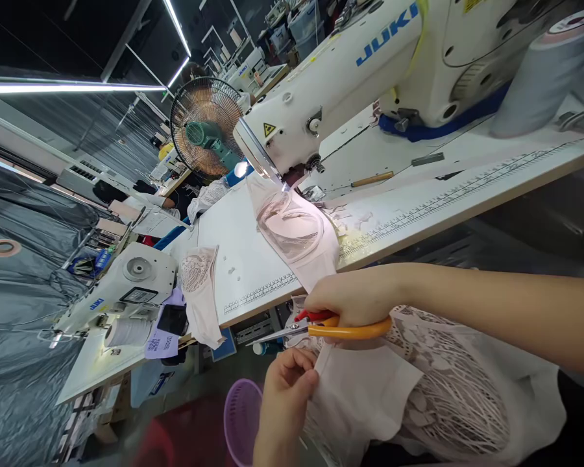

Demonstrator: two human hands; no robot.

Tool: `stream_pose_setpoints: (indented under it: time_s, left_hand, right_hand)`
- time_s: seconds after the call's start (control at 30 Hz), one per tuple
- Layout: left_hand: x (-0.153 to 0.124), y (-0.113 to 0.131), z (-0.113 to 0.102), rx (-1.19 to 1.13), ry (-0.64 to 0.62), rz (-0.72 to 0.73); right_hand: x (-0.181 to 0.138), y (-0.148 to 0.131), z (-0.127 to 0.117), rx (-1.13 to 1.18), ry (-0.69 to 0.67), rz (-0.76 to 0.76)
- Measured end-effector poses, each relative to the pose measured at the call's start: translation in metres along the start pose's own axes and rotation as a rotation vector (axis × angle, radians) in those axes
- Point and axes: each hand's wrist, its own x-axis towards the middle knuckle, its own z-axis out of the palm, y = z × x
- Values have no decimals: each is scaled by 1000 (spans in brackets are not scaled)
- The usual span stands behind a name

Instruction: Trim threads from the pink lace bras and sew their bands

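Note:
My right hand (357, 295) grips a pair of scissors (353, 331) with orange and red handles. Their blades point left, above my left hand (287, 392). Between its thumb and fingers, my left hand pinches the edge of a pale pink fabric piece (365, 386) that hangs over my lap. More pale fabric with lace (460, 389) is bunched to the right. A pale pink bra piece (296, 233) with a moulded cup lies on the table beneath the sewing machine's head (285, 133), its lower end reaching toward my right hand.
A wooden-handled tool (372, 179) and fabric scraps (353, 220) lie by the machine. Another lace-cup piece (199, 295) hangs over the table's left edge. A second sewing machine (136, 279), a phone (172, 319), a fan (207, 130) and a purple basket (242, 421) stand around.

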Motion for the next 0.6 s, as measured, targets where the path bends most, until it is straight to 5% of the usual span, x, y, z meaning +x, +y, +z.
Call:
stream_pose_setpoints:
  time_s: [0.23, 0.6]
  left_hand:
    - [4, 1, 0, 37, 28, 11]
    - [18, 1, 15, 215, -96, 25]
  right_hand:
    - [1, -3, 0, -8, -1, -6]
    - [1, -5, 8, 78, 95, -3]
